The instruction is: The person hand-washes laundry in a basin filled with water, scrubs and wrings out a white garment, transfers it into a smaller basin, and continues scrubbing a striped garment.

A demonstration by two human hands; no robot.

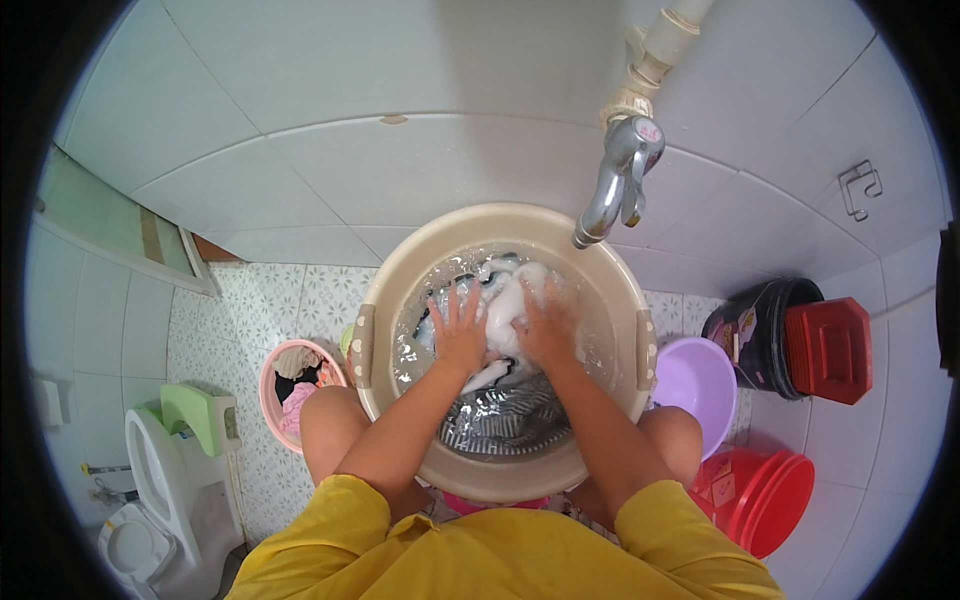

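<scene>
A large beige plastic basin (pixel 499 480) full of water stands between the person's knees. White clothes (pixel 510 307) with dark trim lie in the water, and a grey striped garment (pixel 506 416) lies in the near part. My left hand (pixel 457 326) rests spread on the wet clothes at the left, its fingers apart. To its right, my right hand (pixel 551 322) touches the white cloth, partly under water and blurred; its fingers look spread. A chrome tap (pixel 615 180) on the tiled wall hangs over the basin's far right rim.
At left are a pink basin (pixel 270 405) of clothes, a green plastic stool (pixel 199 412) and a white toilet (pixel 180 487). At right stand a purple basin (pixel 697 390), a black bucket (pixel 750 337), a dark red container (pixel 832 349) and a red bucket (pixel 772 502).
</scene>
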